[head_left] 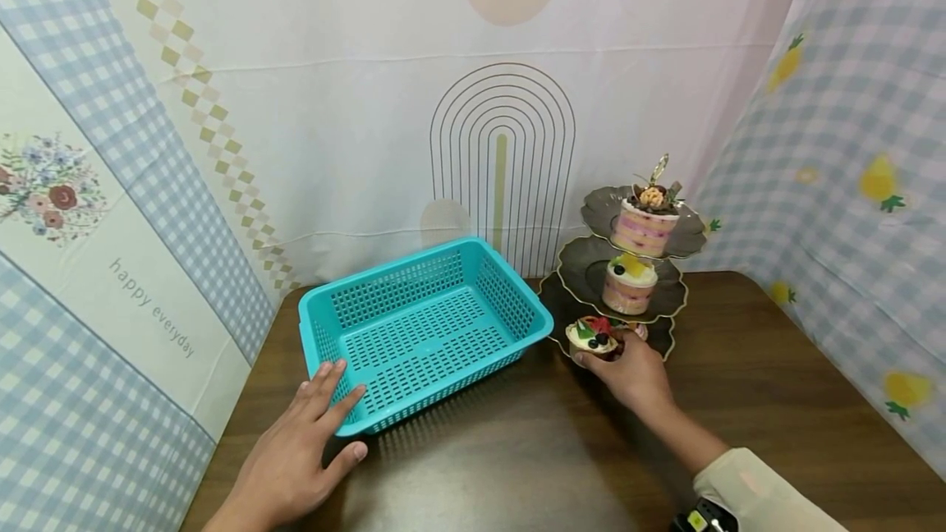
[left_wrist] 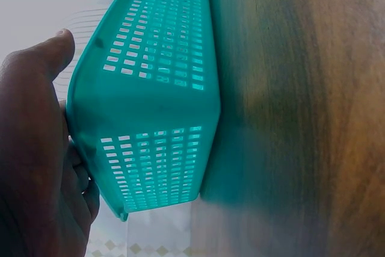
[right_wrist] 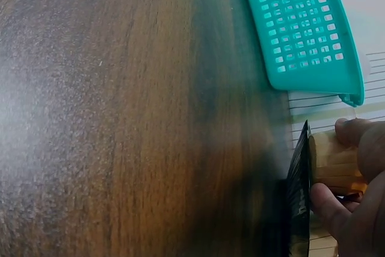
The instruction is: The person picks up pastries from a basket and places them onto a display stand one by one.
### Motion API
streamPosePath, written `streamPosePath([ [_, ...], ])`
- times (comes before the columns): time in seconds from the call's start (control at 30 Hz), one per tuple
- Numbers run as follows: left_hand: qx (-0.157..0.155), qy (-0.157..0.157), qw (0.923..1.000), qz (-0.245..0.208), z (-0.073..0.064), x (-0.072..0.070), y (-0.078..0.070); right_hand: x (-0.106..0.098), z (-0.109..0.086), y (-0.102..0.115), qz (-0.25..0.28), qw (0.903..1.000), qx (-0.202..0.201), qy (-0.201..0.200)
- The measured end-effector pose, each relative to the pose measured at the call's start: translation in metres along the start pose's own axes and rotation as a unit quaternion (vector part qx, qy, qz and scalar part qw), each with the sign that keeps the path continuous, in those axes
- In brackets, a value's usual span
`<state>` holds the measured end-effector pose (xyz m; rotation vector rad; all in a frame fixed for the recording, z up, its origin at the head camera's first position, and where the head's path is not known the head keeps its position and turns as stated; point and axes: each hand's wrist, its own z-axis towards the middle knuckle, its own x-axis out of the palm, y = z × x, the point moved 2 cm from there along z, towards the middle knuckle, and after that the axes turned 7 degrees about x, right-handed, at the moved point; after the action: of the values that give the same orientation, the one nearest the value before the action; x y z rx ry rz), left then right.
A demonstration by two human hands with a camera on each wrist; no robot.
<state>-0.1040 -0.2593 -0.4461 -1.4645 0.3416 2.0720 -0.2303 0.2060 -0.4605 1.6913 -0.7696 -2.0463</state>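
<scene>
In the head view my left hand (head_left: 291, 454), fingers extended, rests on the near left rim of a turquoise plastic basket (head_left: 452, 382). The left wrist view has that hand (left_wrist: 36, 148) at the rim of the perforated basket (left_wrist: 144, 103). At the right, my right hand (head_left: 641, 374) pinches a small fruit-topped cake (head_left: 587, 343) between thumb and fingers, at the bottom tier (head_left: 556, 302) of a dark scalloped stand. From the right wrist, the cake's pale side (right_wrist: 331, 164) appears beside the plate edge (right_wrist: 299, 191). Part of another pinkish item behind my fingers is mostly hidden.
A pink layered cake (head_left: 645, 228) sits on the top tier (head_left: 602, 208), and a smaller fruit-topped cake (head_left: 628, 290) on the middle tier (head_left: 580, 265). The basket stands left of the stand on a brown wooden table (head_left: 473, 474). Patterned cloths hang behind and at both sides.
</scene>
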Motion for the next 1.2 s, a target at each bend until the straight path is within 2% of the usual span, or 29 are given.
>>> streamPosePath([
  [0.6,0.003,-0.006,1.0,0.003,-0.0003,0.0004,-0.0008,0.0009,-0.0005,0.0037,-0.016,0.9996,-0.011,0.022],
  [1.07,0.002,-0.006,1.0,0.003,0.0,-0.0007,-0.001,0.0024,-0.0003,0.005,-0.043,0.9985,0.005,0.032],
  [1.2,0.001,-0.006,1.0,0.002,-0.0003,0.0,-0.0009,0.0033,-0.0008,0.003,-0.03,0.9987,0.013,0.039],
])
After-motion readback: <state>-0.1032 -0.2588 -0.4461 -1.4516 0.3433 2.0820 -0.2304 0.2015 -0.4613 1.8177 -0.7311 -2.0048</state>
